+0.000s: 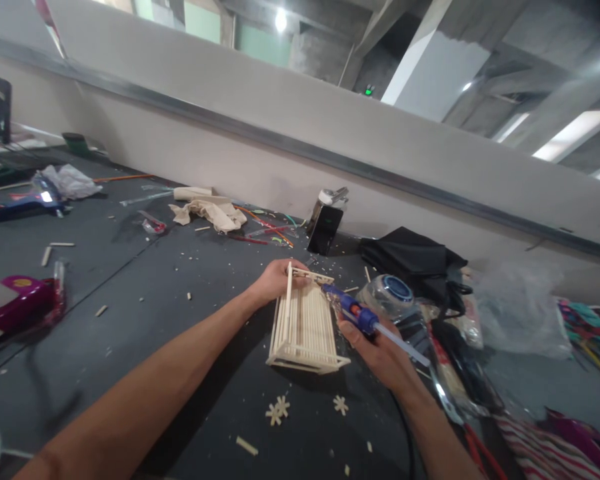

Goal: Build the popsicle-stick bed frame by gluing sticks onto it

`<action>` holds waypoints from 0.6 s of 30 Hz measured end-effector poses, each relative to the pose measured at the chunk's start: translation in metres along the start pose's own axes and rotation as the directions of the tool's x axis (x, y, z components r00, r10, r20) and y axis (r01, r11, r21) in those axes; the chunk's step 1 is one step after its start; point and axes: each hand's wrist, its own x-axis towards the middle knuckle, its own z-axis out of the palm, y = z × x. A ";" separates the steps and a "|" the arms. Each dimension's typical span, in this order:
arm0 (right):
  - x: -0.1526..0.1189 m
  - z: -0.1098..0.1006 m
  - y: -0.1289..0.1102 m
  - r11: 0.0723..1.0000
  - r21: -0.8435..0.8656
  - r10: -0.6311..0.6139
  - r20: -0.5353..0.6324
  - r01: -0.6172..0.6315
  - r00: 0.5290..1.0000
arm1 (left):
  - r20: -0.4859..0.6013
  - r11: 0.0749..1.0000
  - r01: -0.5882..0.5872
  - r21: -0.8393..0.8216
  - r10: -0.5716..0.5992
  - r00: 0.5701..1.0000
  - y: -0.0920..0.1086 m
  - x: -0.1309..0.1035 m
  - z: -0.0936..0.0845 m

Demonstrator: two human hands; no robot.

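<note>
A small frame of pale wooden sticks (307, 323) is tilted above the dark table, its slatted side showing. My left hand (275, 280) grips its far upper end, with some fingers behind the sticks. In my right hand (375, 350) is a blue glue gun (353, 311), a clear glue stick jutting from its back. The gun's nozzle points at the frame's upper right corner, close to the sticks; whether it touches them I cannot tell. Small star-shaped stick pieces (341, 405) lie on the table below the frame.
A phone (325, 229) leans upright behind the frame. Right of my right hand are a clear jar (387, 297), a black bag (413, 257) and plastic bags (523, 310). Leftward lie crumpled cloth (213, 210), another blue glue gun (25, 200) and a purple device (17, 303). A wall (220, 143) runs behind.
</note>
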 end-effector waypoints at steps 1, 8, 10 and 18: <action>0.000 0.000 0.000 1.000 -0.007 -0.003 0.001 0.003 1.000 | -0.005 1.000 0.007 -0.008 -0.008 1.000 0.001 0.000 0.000; 0.002 0.001 0.001 0.999 -0.027 -0.018 -0.005 0.018 1.000 | -0.026 0.999 0.025 -0.019 -0.026 0.999 0.000 0.000 0.002; 0.003 0.002 0.002 0.999 -0.035 -0.024 0.000 0.024 1.000 | -0.033 0.999 0.031 -0.025 -0.032 0.999 0.000 0.000 0.002; 0.003 0.003 0.002 0.999 -0.038 -0.031 0.008 0.031 1.000 | -0.023 0.999 -0.002 -0.036 0.001 1.000 0.001 0.000 0.002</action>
